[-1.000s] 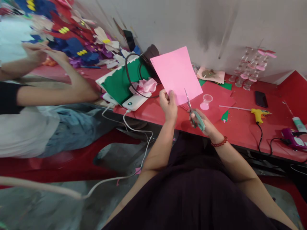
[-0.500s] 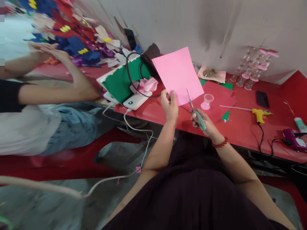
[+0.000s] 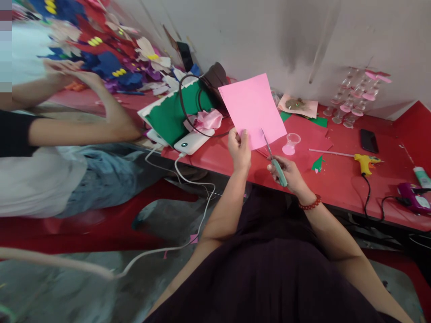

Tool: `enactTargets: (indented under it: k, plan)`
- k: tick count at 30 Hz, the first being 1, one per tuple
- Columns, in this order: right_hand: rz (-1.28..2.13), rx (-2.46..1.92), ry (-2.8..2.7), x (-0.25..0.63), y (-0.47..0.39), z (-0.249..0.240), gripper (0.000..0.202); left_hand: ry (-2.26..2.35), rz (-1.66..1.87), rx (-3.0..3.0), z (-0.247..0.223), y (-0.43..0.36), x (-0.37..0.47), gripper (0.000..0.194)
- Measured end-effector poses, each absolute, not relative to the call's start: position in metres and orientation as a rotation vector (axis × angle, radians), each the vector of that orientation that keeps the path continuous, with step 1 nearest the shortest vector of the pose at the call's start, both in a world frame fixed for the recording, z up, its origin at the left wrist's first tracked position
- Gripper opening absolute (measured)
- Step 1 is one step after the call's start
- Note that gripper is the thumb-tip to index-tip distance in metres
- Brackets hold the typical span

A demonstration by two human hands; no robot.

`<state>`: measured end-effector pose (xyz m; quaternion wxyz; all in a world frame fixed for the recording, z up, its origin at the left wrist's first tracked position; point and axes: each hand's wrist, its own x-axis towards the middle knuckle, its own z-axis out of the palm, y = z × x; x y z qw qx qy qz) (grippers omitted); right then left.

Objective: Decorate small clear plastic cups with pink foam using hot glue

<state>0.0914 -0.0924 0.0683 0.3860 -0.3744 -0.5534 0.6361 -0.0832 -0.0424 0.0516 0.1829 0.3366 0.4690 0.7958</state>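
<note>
A square sheet of pink paper (image 3: 254, 107) is pinched at its lower edge by my left hand (image 3: 239, 150), which is closed on it. My right hand (image 3: 286, 174) grips green-handled scissors (image 3: 279, 172), and their blades overlap the lower part of the sheet. Whether the blades cut into the paper I cannot tell. Just right of the sheet stands a small clear plastic cup shape with a pink base (image 3: 290, 144). A green paper scrap (image 3: 317, 164) lies on the red table (image 3: 336, 179) beyond my right hand.
Right: yellow glue gun (image 3: 365, 162), black phone (image 3: 369, 140), purple device (image 3: 415, 197), stacked clear cups (image 3: 352, 101). Left: white power bank (image 3: 193, 141) with cable, green board (image 3: 175, 110), dark bag (image 3: 215, 83), colourful paper flowers (image 3: 117, 67). Another person's arm (image 3: 77, 128) rests at far left.
The pink sheet has lowered slightly in view and tilted a little. The scissors have turned in my right hand, so their handles now look narrower and closer together.
</note>
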Motion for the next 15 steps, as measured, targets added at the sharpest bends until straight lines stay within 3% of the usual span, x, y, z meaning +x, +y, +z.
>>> enactTargets:
  k: [8, 15]
  plan:
    - [1.604, -0.991, -1.348, 0.092, -0.091, 0.072, 0.067, 1.309, 2.223, 1.005, 0.052, -0.048, -0.084, 0.031]
    - [1.613, -0.917, -1.33, 0.096, -0.092, 0.08, 0.06, 1.226, 2.084, 1.086, 0.053, -0.062, -0.07, 0.032]
